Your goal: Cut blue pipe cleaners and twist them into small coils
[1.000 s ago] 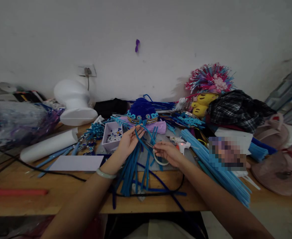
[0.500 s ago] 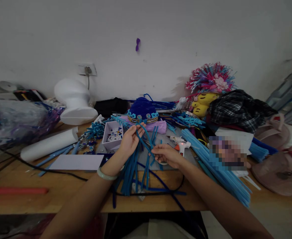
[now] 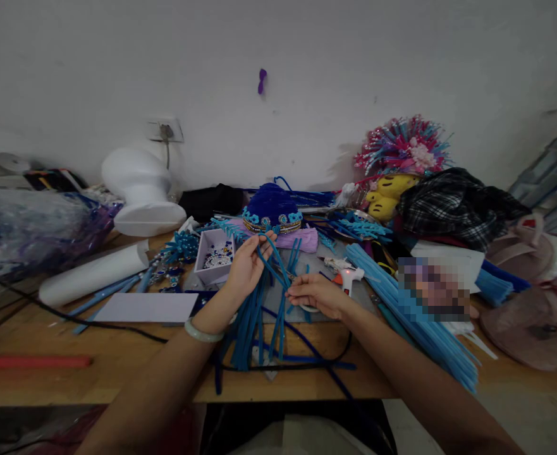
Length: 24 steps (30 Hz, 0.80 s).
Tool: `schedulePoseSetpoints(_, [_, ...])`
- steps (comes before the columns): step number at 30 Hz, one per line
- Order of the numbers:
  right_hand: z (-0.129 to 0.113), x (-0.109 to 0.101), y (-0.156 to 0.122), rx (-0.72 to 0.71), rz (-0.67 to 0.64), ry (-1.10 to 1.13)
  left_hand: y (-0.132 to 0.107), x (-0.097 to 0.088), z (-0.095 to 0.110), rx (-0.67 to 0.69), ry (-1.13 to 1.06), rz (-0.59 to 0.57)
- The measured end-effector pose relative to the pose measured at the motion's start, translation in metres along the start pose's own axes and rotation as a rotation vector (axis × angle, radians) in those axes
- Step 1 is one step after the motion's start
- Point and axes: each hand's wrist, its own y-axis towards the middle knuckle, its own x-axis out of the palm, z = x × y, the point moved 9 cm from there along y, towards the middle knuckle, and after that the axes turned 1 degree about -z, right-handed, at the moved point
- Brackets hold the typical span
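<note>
My left hand [image 3: 248,264] is closed, its fingertips pinching a blue pipe cleaner [image 3: 278,260] that is bent into a narrow loop. To the right, my right hand [image 3: 317,294] pinches the lower part of the same pipe cleaner. A metal-tipped tool with a pale rounded handle shows partly around my right fingers; its kind is hard to make out. More blue pipe cleaners [image 3: 246,335] lie in a bunch beneath my hands. Just beyond stands a dark blue headpiece [image 3: 272,205] with gold trim and light blue flowers.
A white box of beads [image 3: 202,272] sits left of my hands. A white glue gun [image 3: 349,272] and a long bundle of light blue pipe cleaners [image 3: 430,347] lie to the right. At the back left is a white foam head [image 3: 138,183]; a black cable [image 3: 117,327] crosses the table.
The loop of pipe cleaner between my hands looks slightly narrower. Both hands stay in nearly the same place, and the view has shifted a little.
</note>
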Motion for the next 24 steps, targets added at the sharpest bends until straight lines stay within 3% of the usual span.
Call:
schedulePoseSetpoints(6, [0.002,-0.001,-0.001,0.016,0.02,-0.059,-0.001,0.004,0.0,-0.037,-0.025,-0.01])
schedulePoseSetpoints(13, [0.002,0.005,-0.002,0.019,-0.026,-0.003,-0.006,0.016,0.002,-0.095,-0.102,-0.132])
schedulePoseSetpoints(19, [0.007,0.013,-0.004,0.052,-0.146,-0.032,-0.005,0.006,0.002,-0.143,-0.117,-0.057])
schedulePoseSetpoints(24, [0.013,0.012,-0.003,0.074,-0.165,-0.062,-0.005,0.005,0.001,-0.189,-0.153,-0.03])
